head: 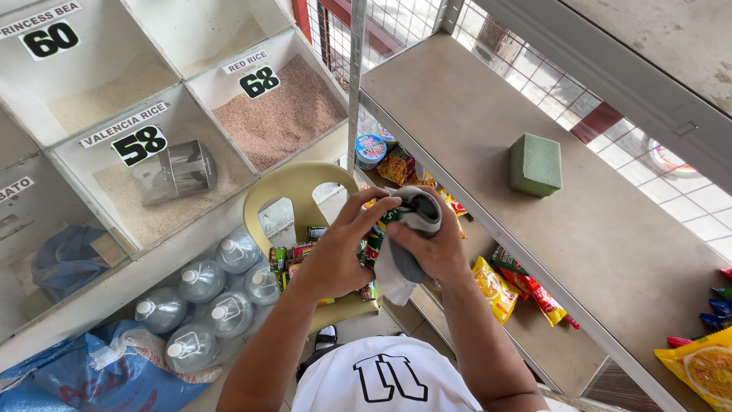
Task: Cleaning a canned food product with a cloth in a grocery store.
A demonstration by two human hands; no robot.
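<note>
Above the yellow chair (293, 191), both hands closed: left hand (335, 255) around a green can (379, 229), right hand (435, 248) gripping a grey cloth (415, 217).

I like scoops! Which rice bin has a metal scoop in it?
The middle bin of pale rice: a shiny metal scoop lies in it. The other bins hold only grain.

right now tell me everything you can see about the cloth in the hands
The cloth is grey and white, soft and crumpled, looking like a worn rag. The right hand grips it, bunched over the top of a small green can, with a loose white corner hanging below the hands. The left hand steadies the can, its fingers touching the cloth's upper edge. It is held in the air above a yellow plastic chair stacked with cans.
</note>
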